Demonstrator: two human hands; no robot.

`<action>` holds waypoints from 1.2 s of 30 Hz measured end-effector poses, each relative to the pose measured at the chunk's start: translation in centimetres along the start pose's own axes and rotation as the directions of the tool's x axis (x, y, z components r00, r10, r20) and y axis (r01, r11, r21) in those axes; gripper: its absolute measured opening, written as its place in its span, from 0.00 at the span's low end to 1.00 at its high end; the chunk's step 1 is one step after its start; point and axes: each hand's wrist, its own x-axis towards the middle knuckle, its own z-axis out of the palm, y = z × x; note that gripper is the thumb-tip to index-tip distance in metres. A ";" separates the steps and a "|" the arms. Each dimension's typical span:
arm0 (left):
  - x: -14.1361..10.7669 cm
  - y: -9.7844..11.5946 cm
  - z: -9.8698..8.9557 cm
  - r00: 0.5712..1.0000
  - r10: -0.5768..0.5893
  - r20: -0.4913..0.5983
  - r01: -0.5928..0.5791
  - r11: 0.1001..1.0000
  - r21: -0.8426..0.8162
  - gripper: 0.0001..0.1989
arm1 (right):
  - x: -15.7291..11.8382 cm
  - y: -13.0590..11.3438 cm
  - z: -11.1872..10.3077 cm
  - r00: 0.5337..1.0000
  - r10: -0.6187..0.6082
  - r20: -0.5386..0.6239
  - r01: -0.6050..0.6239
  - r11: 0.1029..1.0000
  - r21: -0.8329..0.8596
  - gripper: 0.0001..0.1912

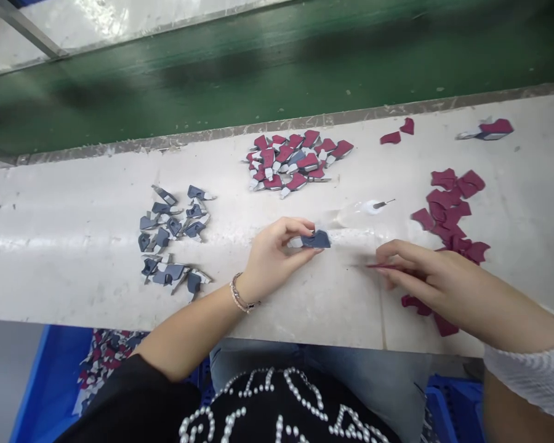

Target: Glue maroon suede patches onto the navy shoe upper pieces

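Pearly black top (pixel 281 406) under my hands, working one piece.
My left hand (pixel 277 258) pinches a blue piece (pixel 316 240); my right hand (pixel 425 277), almost shut, holds a thin stick (pixel 373 266) just beside it.

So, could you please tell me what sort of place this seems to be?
Probably a factory workshop making shoes or bags: the left hand holds a navy cut piece above a white workbench, among sorted heaps of maroon pieces, with a green conveyor belt behind and a blue plastic crate below.
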 end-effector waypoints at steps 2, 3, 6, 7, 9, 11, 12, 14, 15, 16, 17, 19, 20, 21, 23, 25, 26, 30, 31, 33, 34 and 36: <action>-0.1 -0.1 0.1 1.000 0.012 -0.011 -0.012 1.000 0.010 0.14 | 0.2 -0.5 0.7 1.000 -0.021 -0.008 0.021 0.997 0.073 0.18; -0.1 -0.1 0.1 1.000 -0.007 -0.004 0.007 1.000 -0.004 0.15 | 0.3 -0.8 0.9 0.999 -0.029 -0.018 0.031 0.993 0.113 0.18; -0.1 0.2 0.2 0.992 -0.107 0.070 0.110 0.993 -0.044 0.15 | 0.8 -2.1 1.6 0.998 -0.056 -0.030 0.061 0.975 0.214 0.18; -0.1 0.3 0.2 0.985 -0.142 0.102 0.148 0.988 -0.049 0.15 | 1.0 -2.5 1.7 0.998 -0.062 -0.032 0.068 0.967 0.246 0.18; -0.2 0.6 0.3 0.970 -0.192 0.152 0.201 0.978 -0.048 0.15 | 1.3 -3.4 1.9 0.997 -0.056 -0.060 0.073 0.940 0.334 0.16; -0.3 0.9 0.3 0.960 -0.202 0.192 0.207 0.978 -0.009 0.19 | 1.6 -4.2 2.1 0.995 -0.025 -0.098 0.067 0.890 0.451 0.14; -0.4 1.1 0.3 0.958 -0.194 0.212 0.191 0.981 0.034 0.22 | 1.8 -4.5 2.1 0.995 -0.006 -0.103 0.057 0.866 0.497 0.16; -0.6 1.2 0.2 0.953 -0.185 0.240 0.152 0.977 0.150 0.24 | 2.1 -5.0 2.3 0.995 0.023 -0.095 0.033 0.837 0.546 0.16; -0.6 1.3 0.2 0.951 -0.190 0.244 0.141 0.969 0.204 0.24 | 2.2 -5.2 2.4 0.995 0.027 -0.094 0.029 0.838 0.546 0.15; -0.7 1.3 0.1 0.949 -0.200 0.242 0.140 0.959 0.245 0.23 | 2.3 -5.4 2.5 0.995 0.021 -0.102 0.036 0.846 0.531 0.14; -0.7 1.3 0.1 0.950 -0.210 0.233 0.143 0.951 0.273 0.22 | 2.3 -5.5 2.6 0.993 0.009 -0.115 0.051 0.860 0.507 0.13; -0.8 1.2 0.1 0.957 -0.205 0.207 0.138 0.945 0.295 0.23 | 2.3 -5.7 2.7 0.990 -0.008 -0.139 0.070 0.890 0.450 0.13; -0.8 1.2 0.1 0.964 -0.186 0.192 0.123 0.946 0.299 0.24 | 2.2 -5.8 2.8 0.990 0.000 -0.141 0.061 0.900 0.432 0.13; -0.8 1.1 0.0 0.972 -0.158 0.175 0.100 0.948 0.302 0.24 | 2.2 -5.8 2.8 0.989 0.017 -0.144 0.046 0.904 0.424 0.13; -0.8 1.1 0.0 0.984 -0.095 0.150 0.044 0.949 0.311 0.24 | 2.3 -5.9 2.9 0.985 0.054 -0.162 0.023 0.898 0.438 0.13; -0.8 1.2 0.0 0.987 -0.059 0.147 0.010 0.949 0.316 0.25 | 2.6 -6.1 2.9 0.979 0.066 -0.190 0.031 0.883 0.469 0.15; -0.8 1.3 0.0 0.988 -0.056 0.143 0.009 0.949 0.314 0.26 | 2.7 -6.2 2.9 0.977 0.064 -0.205 0.042 0.878 0.477 0.16; -0.7 1.6 -0.1 0.993 -0.054 0.102 0.020 0.953 0.304 0.21 | 3.0 -6.6 2.6 0.978 0.052 -0.203 0.048 0.888 0.458 0.16; -0.7 1.6 -0.1 0.993 -0.044 0.108 0.009 0.951 0.308 0.19 | 3.0 -6.6 2.5 0.978 0.051 -0.200 0.045 0.894 0.446 0.16; -0.6 1.6 -0.1 0.990 -0.019 0.143 -0.028 0.946 0.322 0.14 | 2.9 -6.5 2.4 0.978 0.048 -0.202 0.044 0.904 0.425 0.17; -0.6 1.6 -0.1 0.987 -0.008 0.159 -0.045 0.944 0.327 0.13 | 2.9 -6.4 2.4 0.977 0.046 -0.209 0.045 0.910 0.412 0.17; -0.6 1.5 -0.1 0.985 0.010 0.175 -0.066 0.946 0.318 0.12 | 2.9 -6.2 2.3 0.976 0.042 -0.215 0.044 0.923 0.382 0.17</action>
